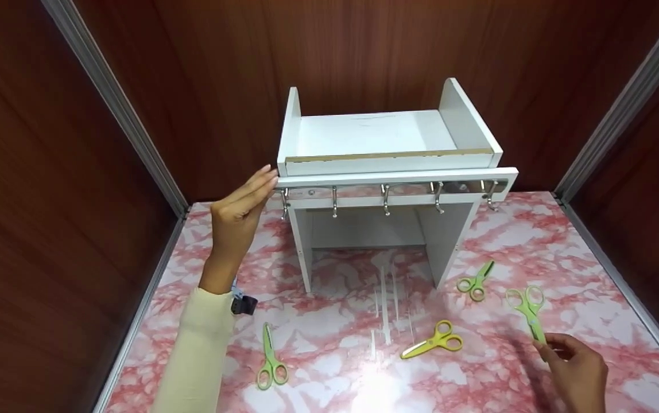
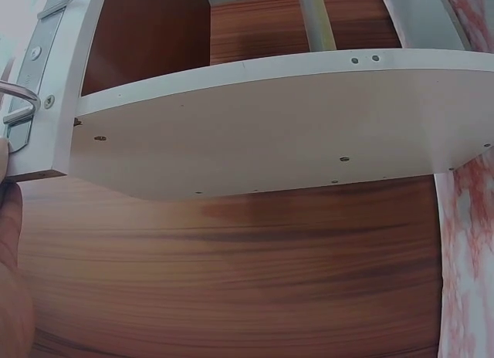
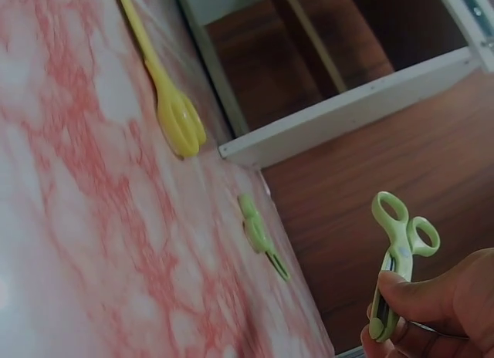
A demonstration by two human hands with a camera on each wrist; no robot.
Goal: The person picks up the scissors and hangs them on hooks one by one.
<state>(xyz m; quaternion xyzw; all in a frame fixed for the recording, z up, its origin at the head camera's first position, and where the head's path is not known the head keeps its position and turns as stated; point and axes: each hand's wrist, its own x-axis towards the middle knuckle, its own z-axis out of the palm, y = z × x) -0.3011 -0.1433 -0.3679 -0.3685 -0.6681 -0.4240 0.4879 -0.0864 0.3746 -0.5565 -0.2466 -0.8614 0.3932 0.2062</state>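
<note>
My left hand (image 1: 241, 203) reaches up to the left end of the white hook rail (image 1: 358, 200), its straight fingers touching that end. In the left wrist view, part of the hand (image 2: 14, 265) shows at the left edge, against the end of the rail. The rail runs across the front of a white shelf unit (image 1: 461, 229) and carries several metal hooks. At the lower right, my right hand (image 1: 579, 367) pinches light green scissors (image 1: 528, 310) by the blade end. Their handle loops point away from the hand. In the right wrist view, thumb and fingers press the covered blades.
Yellow scissors (image 1: 434, 341) lie before the unit, with green scissors (image 1: 477, 281) by its right leg. Another green pair (image 1: 271, 361) lies at front left. Dark wood panels (image 1: 364, 51) enclose the red-and-white marbled surface (image 1: 329, 378) on three sides.
</note>
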